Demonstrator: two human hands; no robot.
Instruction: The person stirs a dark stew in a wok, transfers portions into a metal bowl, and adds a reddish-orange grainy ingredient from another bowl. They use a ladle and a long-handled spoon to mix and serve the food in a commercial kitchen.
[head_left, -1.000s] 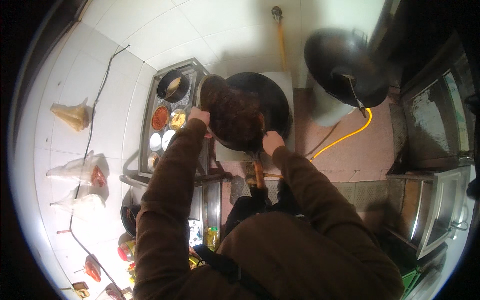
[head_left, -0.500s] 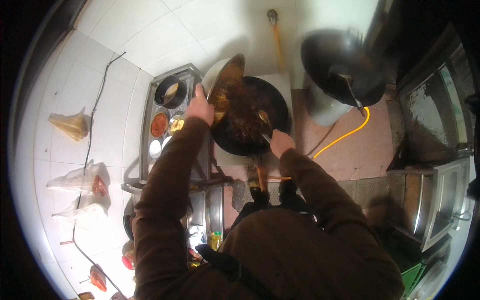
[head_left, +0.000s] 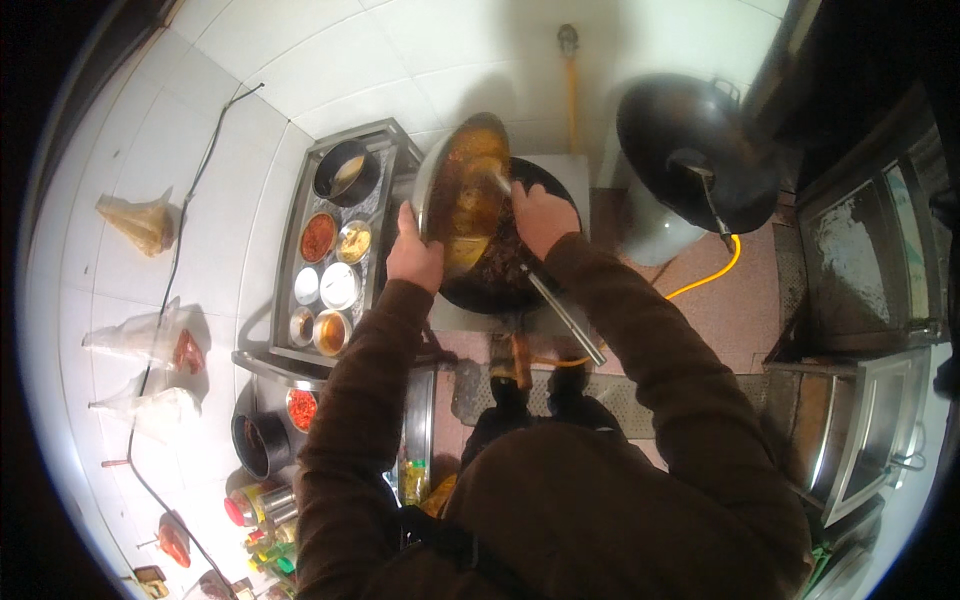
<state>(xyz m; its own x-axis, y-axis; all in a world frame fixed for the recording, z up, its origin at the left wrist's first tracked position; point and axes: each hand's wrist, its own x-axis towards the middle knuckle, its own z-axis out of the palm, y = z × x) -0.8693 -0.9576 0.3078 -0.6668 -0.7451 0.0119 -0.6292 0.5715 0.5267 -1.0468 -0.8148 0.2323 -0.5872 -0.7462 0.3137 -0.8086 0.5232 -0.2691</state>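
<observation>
- Basin [head_left: 458, 190], just right of the left hand [head_left: 415, 255], tilts over the wok [head_left: 553, 178], its inside smeared orange-brown.
- Left hand grips its rim; cannot tell whether the right hand [head_left: 543, 220] holds anything.
- Dark food [head_left: 505, 265] lies between the hands, partly hidden by basin.
- Metal handle [head_left: 565, 315] juts nearer than right hand.
- Tray [head_left: 287, 270] of bowls: left of the grip.

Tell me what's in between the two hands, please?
A tilted bowl, smeared orange-brown inside, lies between the left hand and the right hand, hiding part of the wok. The head view shows it.
</observation>
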